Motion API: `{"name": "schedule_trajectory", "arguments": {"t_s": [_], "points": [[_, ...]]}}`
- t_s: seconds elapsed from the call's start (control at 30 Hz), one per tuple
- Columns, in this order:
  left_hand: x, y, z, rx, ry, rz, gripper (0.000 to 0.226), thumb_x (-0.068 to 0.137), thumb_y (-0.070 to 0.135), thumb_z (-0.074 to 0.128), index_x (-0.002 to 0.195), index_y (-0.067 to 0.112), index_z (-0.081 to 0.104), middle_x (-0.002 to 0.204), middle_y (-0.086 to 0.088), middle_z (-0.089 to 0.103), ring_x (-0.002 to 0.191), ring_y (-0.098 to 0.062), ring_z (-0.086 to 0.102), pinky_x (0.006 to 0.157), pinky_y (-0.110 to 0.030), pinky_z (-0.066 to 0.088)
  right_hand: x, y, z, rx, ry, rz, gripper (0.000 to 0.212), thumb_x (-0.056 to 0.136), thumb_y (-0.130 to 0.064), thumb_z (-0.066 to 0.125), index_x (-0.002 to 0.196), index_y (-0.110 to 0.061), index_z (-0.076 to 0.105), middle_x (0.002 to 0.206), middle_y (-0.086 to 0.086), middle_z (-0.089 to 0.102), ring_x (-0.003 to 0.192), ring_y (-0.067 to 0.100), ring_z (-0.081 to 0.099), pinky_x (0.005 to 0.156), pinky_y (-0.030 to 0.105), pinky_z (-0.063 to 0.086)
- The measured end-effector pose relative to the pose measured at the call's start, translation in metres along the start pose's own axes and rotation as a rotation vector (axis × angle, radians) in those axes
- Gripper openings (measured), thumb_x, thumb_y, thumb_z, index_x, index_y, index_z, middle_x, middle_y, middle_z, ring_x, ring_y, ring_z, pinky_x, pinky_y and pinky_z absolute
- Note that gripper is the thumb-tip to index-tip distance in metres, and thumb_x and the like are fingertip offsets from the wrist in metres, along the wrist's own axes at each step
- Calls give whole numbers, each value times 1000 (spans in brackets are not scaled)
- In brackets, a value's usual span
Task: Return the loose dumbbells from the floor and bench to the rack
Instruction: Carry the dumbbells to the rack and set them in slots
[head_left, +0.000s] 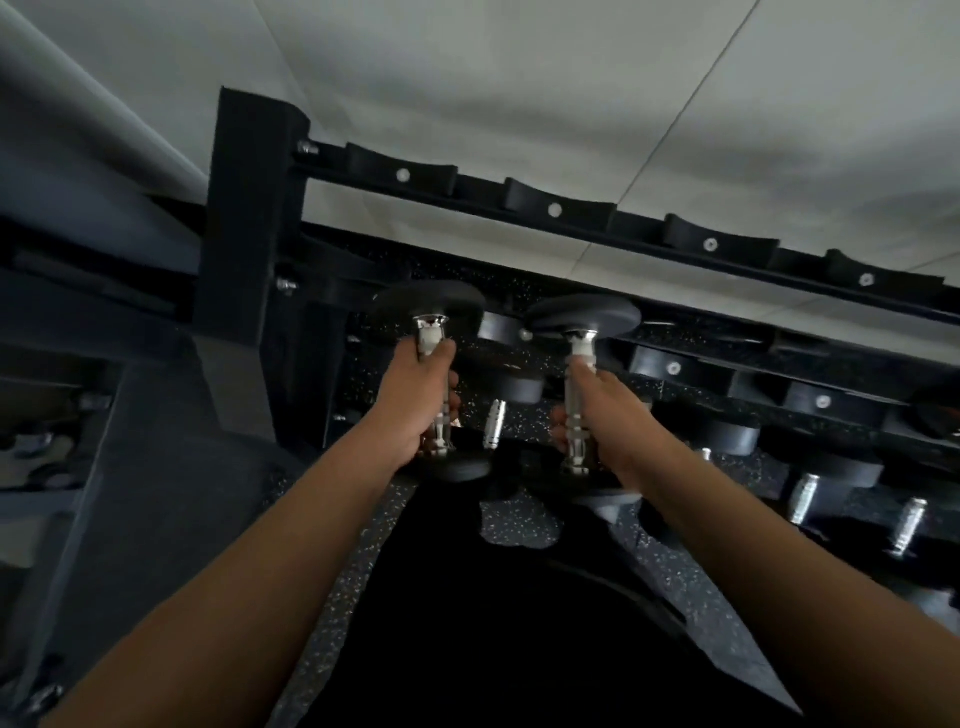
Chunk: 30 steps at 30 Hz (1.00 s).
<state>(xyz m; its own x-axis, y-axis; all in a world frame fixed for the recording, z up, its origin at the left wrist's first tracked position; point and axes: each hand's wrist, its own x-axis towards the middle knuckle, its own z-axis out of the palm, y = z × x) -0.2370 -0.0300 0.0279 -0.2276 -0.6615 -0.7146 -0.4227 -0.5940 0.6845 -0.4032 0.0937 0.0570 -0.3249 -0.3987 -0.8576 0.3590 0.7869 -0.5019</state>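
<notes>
Both bare forearms extend forward, roughly parallel. The left hand (415, 400) and the right hand (597, 410) are each closed in a full fist grip, knuckles outward.

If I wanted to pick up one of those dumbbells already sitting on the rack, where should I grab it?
Grab the shiny metal handle in the middle, probably reaching from the front, where you stand. It is thin enough for fingers to wrap around, while the black round ends look too wide. Both hands here hold their dumbbells the same way: left hand, right hand.
</notes>
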Motion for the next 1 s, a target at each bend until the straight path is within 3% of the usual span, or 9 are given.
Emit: {"name": "schedule_trajectory", "arguments": {"t_s": [0.23,0.4,0.53,0.7,1.0], "points": [[59,51,-55,64,-111,55,10,102,31,50,110,24,51,84,-7,57,59,-15,54,50,-27,49,10,-37,45,92,102,16,38,105,-50,37,122,-18,48,97,17,65,81,26,64,72,38,53],[99,79,-72,109,-115,102,23,101,33,51,122,22,51,86,-6,59,61,-16,56,55,-32,49,23,-55,60,117,151,38,30,103,-52,39,103,-25,52,102,18,67,86,28,66,82,44,53],[126,96,-73,117,-125,129,23,101,33,51,121,21,51,85,-5,59,62,-16,55,54,-31,49,29,-61,66,113,170,29,32,104,-52,37,101,-25,54,101,18,66,88,29,65,87,48,53],[147,103,-65,72,-136,146,19,101,29,51,118,20,50,82,-5,57,58,-14,52,52,-30,46,35,-66,72,119,203,18,34,104,-51,37,101,-22,54,97,17,66,81,26,65,71,37,51],[171,99,-47,60,-112,166,15,100,27,50,114,23,50,82,-4,55,56,-12,49,52,-27,44,48,-67,67,131,230,50,37,103,-50,38,102,-18,57,92,15,67,76,24,64,65,34,49]]}}
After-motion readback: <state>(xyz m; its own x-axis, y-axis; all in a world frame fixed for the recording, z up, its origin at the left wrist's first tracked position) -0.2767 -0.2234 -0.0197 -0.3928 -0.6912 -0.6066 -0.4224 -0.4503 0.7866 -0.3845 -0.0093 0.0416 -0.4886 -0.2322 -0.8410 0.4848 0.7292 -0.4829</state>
